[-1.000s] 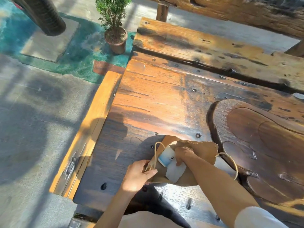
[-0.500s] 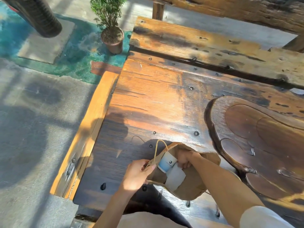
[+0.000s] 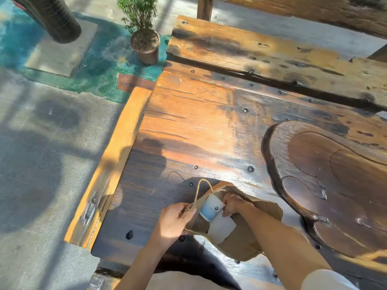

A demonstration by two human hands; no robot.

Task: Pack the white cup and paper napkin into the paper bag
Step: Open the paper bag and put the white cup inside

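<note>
A brown paper bag (image 3: 243, 243) stands open at the near edge of the wooden table. Inside its mouth a white cup (image 3: 211, 208) with a blue band lies tilted, and a white paper napkin (image 3: 222, 228) rests just below it. My left hand (image 3: 172, 221) pinches the bag's left rim beside the twine handle (image 3: 198, 189). My right hand (image 3: 232, 205) reaches into the bag, fingers closed on the cup's side. The bag's bottom is hidden.
The wide plank table (image 3: 199, 126) has a carved dark slab (image 3: 335, 185) on its right. A bench board (image 3: 113, 164) runs along the table's left edge. A potted plant (image 3: 144, 38) and a dark post (image 3: 54, 19) stand on the floor at the far left.
The bag's mouth has been drawn in and its right handle has dropped from sight. My right hand has pushed the cup and napkin a little deeper. My left hand keeps its hold.
</note>
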